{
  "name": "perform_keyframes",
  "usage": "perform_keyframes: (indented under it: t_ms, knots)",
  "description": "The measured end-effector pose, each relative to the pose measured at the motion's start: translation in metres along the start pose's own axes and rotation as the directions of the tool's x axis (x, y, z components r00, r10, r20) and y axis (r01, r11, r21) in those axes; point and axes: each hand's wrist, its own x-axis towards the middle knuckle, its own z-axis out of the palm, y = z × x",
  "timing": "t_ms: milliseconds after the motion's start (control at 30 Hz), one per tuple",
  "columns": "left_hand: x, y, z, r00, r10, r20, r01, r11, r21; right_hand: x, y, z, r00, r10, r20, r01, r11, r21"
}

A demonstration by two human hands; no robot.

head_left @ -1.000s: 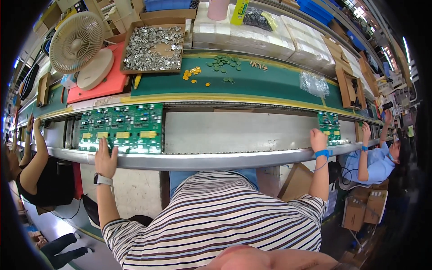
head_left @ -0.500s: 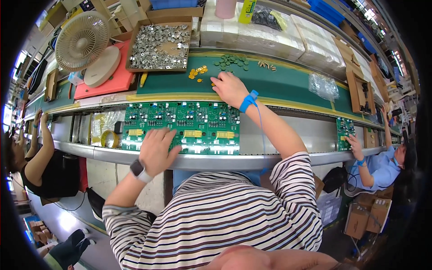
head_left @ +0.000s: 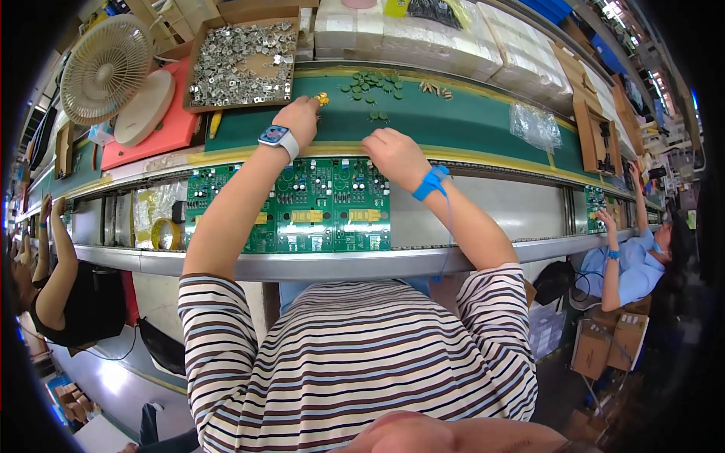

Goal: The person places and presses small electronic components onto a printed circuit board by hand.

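Observation:
My left hand (head_left: 299, 122) reaches across the boards to a small heap of yellow disc-shaped components (head_left: 322, 99) on the green mat. Its fingers curl down at the heap, and the back of the hand hides what is between them. Over the far edge of the green circuit boards (head_left: 316, 198) is my right hand (head_left: 396, 157), its fingers pinched together; anything in them is too small to make out. The boards sit side by side on the rail, each with a yellow block-shaped part (head_left: 364, 215). Green disc components (head_left: 376, 81) lie scattered beyond my right hand.
Behind the left hand stands a cardboard box of small metal parts (head_left: 245, 64), with a fan (head_left: 107, 69) further left. Small tan parts (head_left: 436, 90) and a clear plastic bag (head_left: 535, 127) lie rightward. A blue wrist strap's cord (head_left: 451, 226) hangs down. Co-workers sit at both sides.
My left hand has moved from above the boards out to the yellow discs. My right hand has drawn back from the mat to the boards' far edge. The whole view has shifted slightly.

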Motion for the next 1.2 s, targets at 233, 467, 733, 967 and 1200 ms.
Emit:
perform_keyframes:
  t_ms: [233,467,733,967,1200]
  knots:
    - [-0.005,0.007,-0.008,0.999,-0.033,0.033,0.034,0.998,-0.046,-0.055,-0.046,-0.034,0.945,0.315,0.084,-0.321,0.853,0.411]
    - [-0.053,0.043,-0.044,0.994,0.066,0.082,-0.046,0.972,-0.232,-0.064,-0.059,-0.027,0.923,0.385,0.022,-0.374,0.879,0.296]
    - [-0.106,0.031,-0.047,0.935,0.333,0.123,-0.305,0.93,-0.205,-0.063,-0.061,-0.022,0.942,0.334,-0.031,-0.319,0.921,0.222]
    - [-0.114,0.025,-0.047,0.942,0.321,0.097,-0.29,0.925,-0.246,-0.062,-0.063,-0.022,0.942,0.333,-0.04,-0.319,0.925,0.207]
    - [-0.115,0.024,-0.033,0.913,0.407,-0.008,-0.401,0.898,-0.181,-0.062,-0.064,-0.022,0.956,0.294,0.0,-0.291,0.946,0.143]
